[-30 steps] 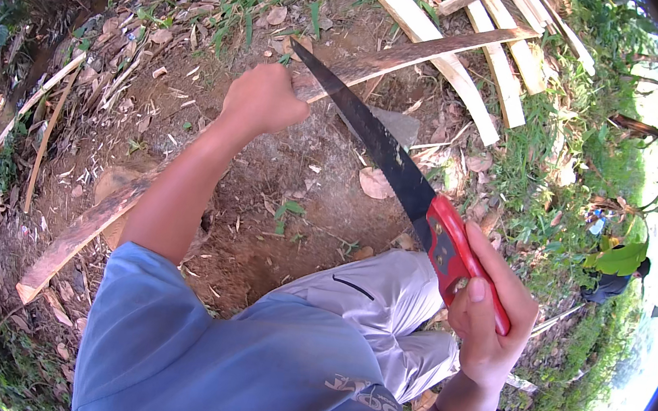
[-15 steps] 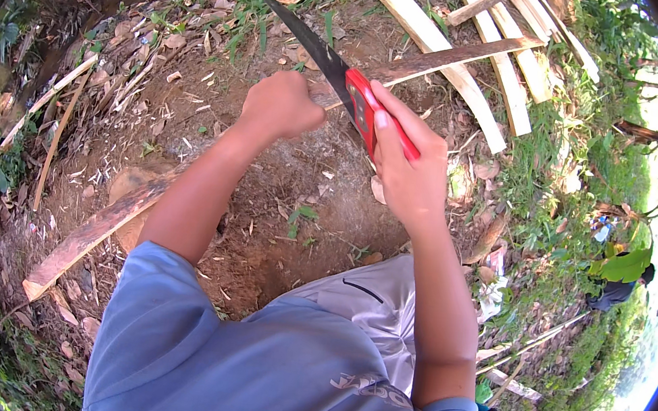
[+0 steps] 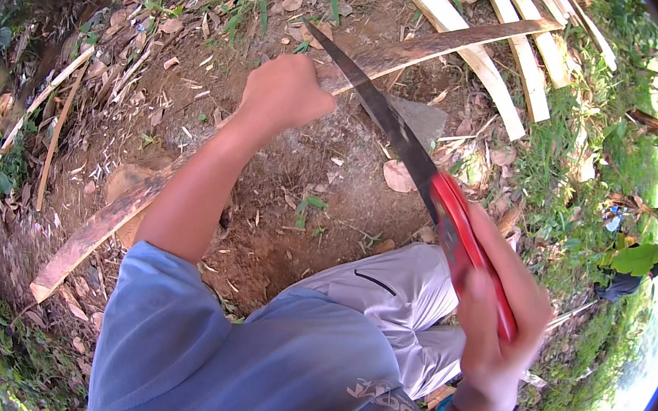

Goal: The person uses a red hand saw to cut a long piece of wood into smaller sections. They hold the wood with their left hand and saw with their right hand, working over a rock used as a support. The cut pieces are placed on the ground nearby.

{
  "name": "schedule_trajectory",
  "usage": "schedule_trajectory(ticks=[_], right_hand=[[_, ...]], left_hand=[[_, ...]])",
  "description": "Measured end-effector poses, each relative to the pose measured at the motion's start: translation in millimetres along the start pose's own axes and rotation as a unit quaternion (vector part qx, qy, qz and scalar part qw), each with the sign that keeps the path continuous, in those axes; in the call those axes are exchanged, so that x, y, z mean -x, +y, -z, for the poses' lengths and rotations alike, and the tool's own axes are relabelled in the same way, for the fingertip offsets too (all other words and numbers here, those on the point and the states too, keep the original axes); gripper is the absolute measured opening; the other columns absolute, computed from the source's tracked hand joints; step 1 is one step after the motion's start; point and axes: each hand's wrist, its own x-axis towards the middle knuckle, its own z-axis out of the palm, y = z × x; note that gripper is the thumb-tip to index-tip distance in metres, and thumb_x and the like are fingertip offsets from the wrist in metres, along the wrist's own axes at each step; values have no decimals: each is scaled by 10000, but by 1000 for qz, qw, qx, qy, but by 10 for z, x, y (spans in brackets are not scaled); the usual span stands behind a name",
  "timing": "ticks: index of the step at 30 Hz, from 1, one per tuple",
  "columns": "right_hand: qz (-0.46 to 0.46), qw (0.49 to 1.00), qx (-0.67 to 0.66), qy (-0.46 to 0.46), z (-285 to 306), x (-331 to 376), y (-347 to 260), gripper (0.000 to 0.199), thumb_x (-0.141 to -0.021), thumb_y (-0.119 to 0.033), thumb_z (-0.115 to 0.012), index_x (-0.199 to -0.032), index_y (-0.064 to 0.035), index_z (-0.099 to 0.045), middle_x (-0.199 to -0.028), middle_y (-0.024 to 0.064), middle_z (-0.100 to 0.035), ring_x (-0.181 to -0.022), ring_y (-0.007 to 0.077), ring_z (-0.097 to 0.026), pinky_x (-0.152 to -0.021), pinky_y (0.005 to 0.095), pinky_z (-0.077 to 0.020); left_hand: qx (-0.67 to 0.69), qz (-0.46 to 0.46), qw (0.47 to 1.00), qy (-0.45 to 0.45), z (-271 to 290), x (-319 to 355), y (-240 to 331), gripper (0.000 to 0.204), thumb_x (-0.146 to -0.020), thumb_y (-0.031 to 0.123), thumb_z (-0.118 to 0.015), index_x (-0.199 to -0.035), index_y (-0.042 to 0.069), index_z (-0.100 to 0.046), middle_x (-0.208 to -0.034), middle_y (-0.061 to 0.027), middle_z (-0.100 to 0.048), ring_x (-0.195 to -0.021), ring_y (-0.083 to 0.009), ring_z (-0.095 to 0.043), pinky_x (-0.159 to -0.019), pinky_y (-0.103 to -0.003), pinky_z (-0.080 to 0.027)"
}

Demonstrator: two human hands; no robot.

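Currently right hand grip clenched on red-handled saw, dark curved blade; left hand fist clamps brown strip.

Blue short-sleeved shirt (pale print), light grey trousers.

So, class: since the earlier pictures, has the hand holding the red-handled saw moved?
Yes. The right hand has drawn the saw back toward the body, away from the long wooden strip that the left hand grips.
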Motion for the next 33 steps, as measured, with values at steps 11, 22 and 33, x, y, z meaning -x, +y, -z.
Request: schedule_trajectory(ticks=[11,22,33], right_hand=[[94,986,-134,35,-1098,-1351,616,364,-1089,-164,-685,-1417,-10,-716,-1197,201,-807,-920,141,-717,-864,309,-568],[8,996,-85,27,123,427,722,399,-1069,-31,-633,-1460,28,-681,-1229,200,-801,-917,108,-705,-844,253,-548],[100,990,-86,49,215,670,815,429,-1023,46,-661,-1451,22,-684,-1228,209,-801,-835,102,-666,-821,254,-552]], left_hand=[[-1,-4,1000,15,61,37,74,375,-725,247,-689,-935,-34,-821,-1012,-278,-798,-1002,-441,-787,-928,-516,-620],[1,-6,1000,14,-4,16,39,389,-717,273,-755,-944,-40,-798,-1001,-267,-796,-974,-426,-780,-882,-500,-608],[341,-47,872,-348,239,-360,-609,626,-980,330,-811,-1418,-14,-524,-1169,-194,-762,-1053,-249,-758,-841,-400,-613]])
